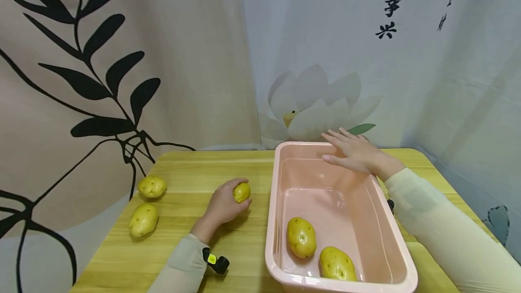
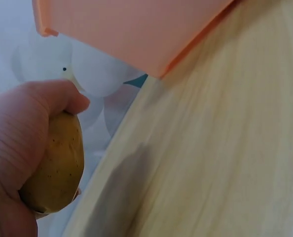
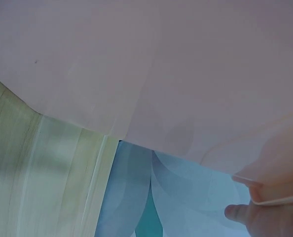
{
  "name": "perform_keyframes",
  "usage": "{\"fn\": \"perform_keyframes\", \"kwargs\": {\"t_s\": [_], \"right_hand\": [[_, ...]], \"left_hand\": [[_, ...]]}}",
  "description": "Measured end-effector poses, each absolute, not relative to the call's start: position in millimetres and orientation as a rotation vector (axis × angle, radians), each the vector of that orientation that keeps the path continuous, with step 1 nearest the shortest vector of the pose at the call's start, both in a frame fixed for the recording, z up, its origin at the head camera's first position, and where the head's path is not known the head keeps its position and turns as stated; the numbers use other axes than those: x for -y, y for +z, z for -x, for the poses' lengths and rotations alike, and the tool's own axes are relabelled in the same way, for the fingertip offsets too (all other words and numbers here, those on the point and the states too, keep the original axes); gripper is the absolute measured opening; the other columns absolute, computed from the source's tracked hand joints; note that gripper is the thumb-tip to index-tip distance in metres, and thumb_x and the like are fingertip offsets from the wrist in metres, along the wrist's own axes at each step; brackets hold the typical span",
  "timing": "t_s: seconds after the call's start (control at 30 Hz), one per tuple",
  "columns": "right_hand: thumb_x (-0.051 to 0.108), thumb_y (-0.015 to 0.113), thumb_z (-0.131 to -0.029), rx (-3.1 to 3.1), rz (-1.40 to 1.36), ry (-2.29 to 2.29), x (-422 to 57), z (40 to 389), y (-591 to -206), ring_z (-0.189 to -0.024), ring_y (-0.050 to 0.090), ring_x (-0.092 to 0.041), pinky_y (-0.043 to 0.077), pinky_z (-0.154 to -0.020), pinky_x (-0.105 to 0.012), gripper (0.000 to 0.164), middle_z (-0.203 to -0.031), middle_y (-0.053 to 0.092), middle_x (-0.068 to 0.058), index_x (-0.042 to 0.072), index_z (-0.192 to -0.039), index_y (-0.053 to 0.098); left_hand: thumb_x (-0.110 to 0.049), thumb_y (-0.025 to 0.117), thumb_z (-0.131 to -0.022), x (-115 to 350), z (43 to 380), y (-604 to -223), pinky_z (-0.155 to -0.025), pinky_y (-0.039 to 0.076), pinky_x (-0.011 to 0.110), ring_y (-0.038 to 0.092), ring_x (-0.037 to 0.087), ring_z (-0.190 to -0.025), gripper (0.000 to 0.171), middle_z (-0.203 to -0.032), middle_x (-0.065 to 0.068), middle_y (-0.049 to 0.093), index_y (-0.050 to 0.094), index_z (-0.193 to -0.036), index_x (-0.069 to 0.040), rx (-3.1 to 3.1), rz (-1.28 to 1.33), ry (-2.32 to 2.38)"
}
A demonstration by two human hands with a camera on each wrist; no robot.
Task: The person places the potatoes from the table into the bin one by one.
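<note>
My left hand (image 1: 223, 203) grips a yellow potato (image 1: 242, 192) to the left of the pink plastic basin (image 1: 272, 220). In the left wrist view the thumb curls over the top of this potato (image 2: 60, 160), and a shadow falls on the wood beside it. At the basin's far right corner is my right hand (image 1: 358, 153), laid over the rim with its fingers spread and fairly straight. Inside the basin, towards its near end, lie two potatoes, one on the left (image 1: 301, 237) and one nearer (image 1: 337, 263).
Two more potatoes, a farther one (image 1: 152, 186) and a nearer one (image 1: 144, 219), lie by the left edge of the wooden table (image 1: 195, 171). Behind the table hangs a printed curtain (image 1: 195, 58) with dark leaves, a pale flower and writing.
</note>
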State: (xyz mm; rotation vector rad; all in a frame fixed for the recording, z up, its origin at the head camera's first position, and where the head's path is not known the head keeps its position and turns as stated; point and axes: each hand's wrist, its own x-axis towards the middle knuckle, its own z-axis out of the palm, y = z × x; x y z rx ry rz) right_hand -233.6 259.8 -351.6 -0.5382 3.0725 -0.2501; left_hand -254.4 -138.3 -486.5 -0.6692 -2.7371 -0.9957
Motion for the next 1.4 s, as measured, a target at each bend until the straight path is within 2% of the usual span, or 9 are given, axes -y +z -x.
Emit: {"fn": "perform_keyframes", "kwargs": {"t_s": [0.1, 0.27, 0.43, 0.53, 0.73, 0.97, 1.4], "right_hand": [[0.070, 0.036, -0.091, -3.070, 0.535, -0.244, -259.6, 233.0, -351.8, -0.146, 0.005, -0.035, 0.008, -0.107, -0.069, 0.080, -0.160, 0.013, -0.006, 0.025, -0.155, 0.017], [0.070, 0.035, -0.091, -3.070, 0.537, -0.242, -259.7, 232.9, -352.8, -0.146, 0.005, -0.036, 0.008, -0.107, -0.068, 0.080, -0.160, 0.013, -0.005, 0.027, -0.155, 0.015], [0.070, 0.036, -0.091, -3.077, 0.537, -0.245, -259.2, 232.3, -352.9, -0.146, 0.006, -0.036, 0.009, -0.107, -0.068, 0.079, -0.160, 0.015, -0.006, 0.027, -0.155, 0.017], [0.070, 0.037, -0.091, -3.081, 0.536, -0.245, -259.3, 232.0, -353.1, -0.145, 0.007, -0.036, 0.009, -0.107, -0.068, 0.079, -0.160, 0.015, -0.006, 0.027, -0.155, 0.017], [0.070, 0.036, -0.092, -3.080, 0.548, -0.227, -258.8, 231.7, -352.2, -0.145, 0.006, -0.037, 0.008, -0.107, -0.068, 0.080, -0.160, 0.015, -0.007, 0.026, -0.155, 0.017], [0.069, 0.036, -0.092, -3.080, 0.557, -0.226, -257.5, 231.9, -350.3, -0.146, 0.005, -0.036, 0.007, -0.108, -0.067, 0.080, -0.160, 0.014, -0.006, 0.025, -0.155, 0.017], [0.069, 0.038, -0.091, -3.071, 0.536, -0.251, -258.4, 231.1, -350.9, -0.145, 0.006, -0.037, 0.008, -0.108, -0.068, 0.080, -0.160, 0.014, -0.007, 0.025, -0.155, 0.017]], "left_hand": [[-0.027, 0.079, -0.077, 138.3, 253.0, -483.7, -0.065, 0.049, 0.031, 0.056, 0.016, -0.083, 0.056, -0.116, 0.001, 0.063, 0.059, -0.128, -0.018, 2.700, 0.699, -1.102], [-0.021, 0.080, -0.077, 138.3, 250.8, -476.2, -0.065, 0.050, 0.031, 0.056, 0.018, -0.081, 0.052, -0.106, 0.001, 0.063, 0.061, -0.125, -0.022, 2.641, 0.712, -1.349], [-0.017, 0.079, -0.079, 138.7, 248.2, -465.7, -0.066, 0.052, 0.032, 0.056, 0.022, -0.085, 0.048, -0.106, 0.005, 0.062, 0.061, -0.123, -0.026, 2.579, 0.709, -1.585], [-0.018, 0.076, -0.083, 139.8, 246.0, -459.9, -0.067, 0.054, 0.032, 0.058, 0.024, -0.087, 0.045, -0.109, 0.010, 0.060, 0.061, -0.125, -0.021, 2.530, 0.718, -1.784], [-0.019, 0.063, -0.093, 141.5, 240.0, -449.0, -0.076, 0.056, 0.041, 0.064, 0.035, -0.093, 0.042, -0.116, 0.022, 0.058, 0.051, -0.132, -0.006, 2.263, 0.780, -2.411], [-0.020, 0.053, -0.097, 143.9, 236.9, -441.9, -0.078, 0.055, 0.041, 0.064, 0.030, -0.089, 0.040, -0.114, 0.022, 0.058, 0.045, -0.133, -0.003, 2.037, 0.869, -2.709], [-0.017, 0.046, -0.099, 142.8, 232.7, -431.5, -0.076, 0.055, 0.036, 0.063, 0.026, -0.089, 0.035, -0.111, 0.019, 0.058, 0.046, -0.131, -0.004, 1.868, 0.939, -2.878]]}}
